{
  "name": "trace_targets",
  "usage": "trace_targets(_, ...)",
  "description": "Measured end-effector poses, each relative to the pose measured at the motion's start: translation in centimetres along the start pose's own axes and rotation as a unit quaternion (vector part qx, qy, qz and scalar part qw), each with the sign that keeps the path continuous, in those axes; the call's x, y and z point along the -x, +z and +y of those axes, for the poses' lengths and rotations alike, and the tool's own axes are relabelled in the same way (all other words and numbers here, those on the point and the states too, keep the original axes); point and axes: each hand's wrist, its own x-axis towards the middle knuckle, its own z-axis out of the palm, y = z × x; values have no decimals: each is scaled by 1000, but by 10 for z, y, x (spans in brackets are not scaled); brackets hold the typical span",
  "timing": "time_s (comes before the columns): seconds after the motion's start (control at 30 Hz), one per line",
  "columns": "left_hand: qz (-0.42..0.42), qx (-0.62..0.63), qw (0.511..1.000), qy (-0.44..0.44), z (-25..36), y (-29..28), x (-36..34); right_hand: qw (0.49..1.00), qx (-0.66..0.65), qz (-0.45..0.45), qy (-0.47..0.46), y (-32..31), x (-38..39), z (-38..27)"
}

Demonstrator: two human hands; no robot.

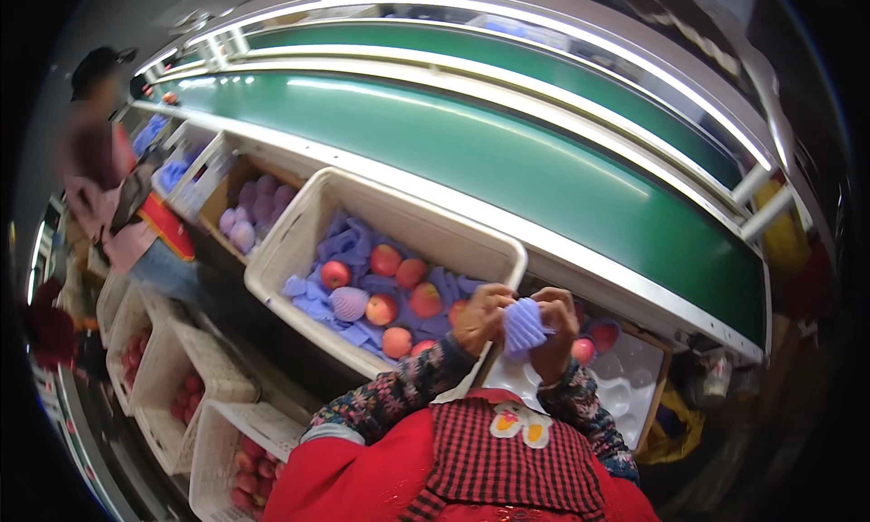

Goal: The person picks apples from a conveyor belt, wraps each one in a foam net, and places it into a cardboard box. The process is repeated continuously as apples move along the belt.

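Note:
Above the right end of a cream plastic crate (408,216), both my hands grip a purple foam fruit net (524,330). My left hand (482,318) has its fingers closed on the net's left side. My right hand (555,333) pinches it from the right. The net bulges, but whether an apple sits inside I cannot tell. Red apples (426,300) lie in the crate among loose purple foam nets (344,243), and one netted fruit (349,304) rests there too. Under and beyond my right hand is a white moulded tray (636,368) holding a few apples (583,351).
A green conveyor belt (507,164) runs behind the crate. To its left stands a cardboard box (227,191) of netted fruit. Crates of apples (195,431) line the lower left, where a person (113,178) stands. A yellow bag (675,427) lies right of the tray.

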Motion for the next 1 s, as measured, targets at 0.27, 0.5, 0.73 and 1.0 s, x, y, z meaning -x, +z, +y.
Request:
trace_targets(0.27,-11,164,986,-18,-38,-21,-11,798,-498,-150,306,-2,12,6)
trace_targets(0.5,-46,217,974,-49,-21,-32,-18,581,-557,-328,494,1,51,40)
trace_targets(0.73,34,343,938,-44,-73,-30,-11,728,-567,-81,376,15,13,40)
trace_targets(1.0,17,-230,969,-90,-38,-140,-38,715,-467,-296,428,18,41,29)
